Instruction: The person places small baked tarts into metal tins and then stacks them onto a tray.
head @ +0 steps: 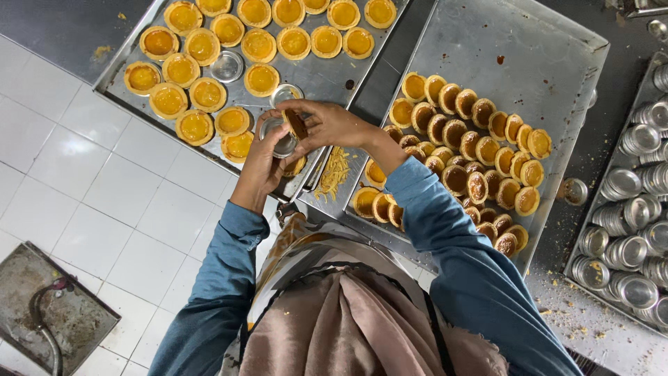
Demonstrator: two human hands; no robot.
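Observation:
My left hand holds a small round metal tart mould over the near corner of the left tray. My right hand pinches a baked tart on edge, partly lifted out of that mould. Another tart lies just under my hands. The left tray carries several yellow custard tarts standing flat, plus two empty moulds. The right tray holds several browned tarts stacked on edge in rows.
A third tray at the far right is full of empty metal moulds. Crumbs lie between the trays and on the dark counter. White floor tiles and a floor drain with a hose are at left.

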